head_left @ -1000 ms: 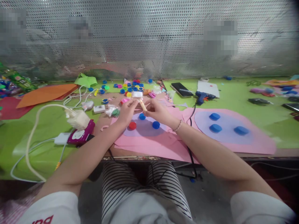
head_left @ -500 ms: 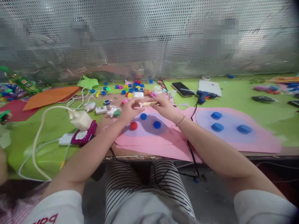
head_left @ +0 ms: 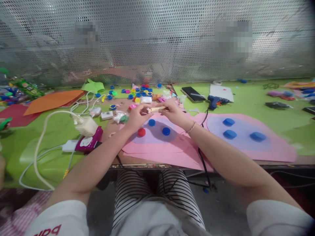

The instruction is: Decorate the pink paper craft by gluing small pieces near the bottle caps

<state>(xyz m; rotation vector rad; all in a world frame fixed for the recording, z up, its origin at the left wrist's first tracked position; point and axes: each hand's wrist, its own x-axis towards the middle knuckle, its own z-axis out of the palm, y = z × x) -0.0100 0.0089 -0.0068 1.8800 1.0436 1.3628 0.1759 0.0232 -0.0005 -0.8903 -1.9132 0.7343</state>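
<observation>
Between my two hands lies a short pale yellow stick-like piece (head_left: 157, 109), held by its ends above the paper; its exact kind I cannot make out. My left hand (head_left: 138, 115) pinches the left end, where a small whitish bit shows. The right end sits in the fingers of my right hand (head_left: 174, 113). Just below, a pink paper shape (head_left: 152, 149) carries a lilac paper patch (head_left: 157, 136) with two blue caps (head_left: 166, 131) and one red cap (head_left: 141, 132) on it.
At right, a second pink shape (head_left: 283, 150) bears three blue caps (head_left: 257, 136). Behind it lie a blue glue gun (head_left: 215, 101) with its cord and a phone (head_left: 193, 94). Loose caps (head_left: 137, 94) scatter at the back; a purple power strip (head_left: 89, 141) and cables occupy the left.
Both hands stay nearly in place over the paper, still holding the pale piece. Its angle and my left fingers' grip shift slightly. The caps have not moved on the paper.
</observation>
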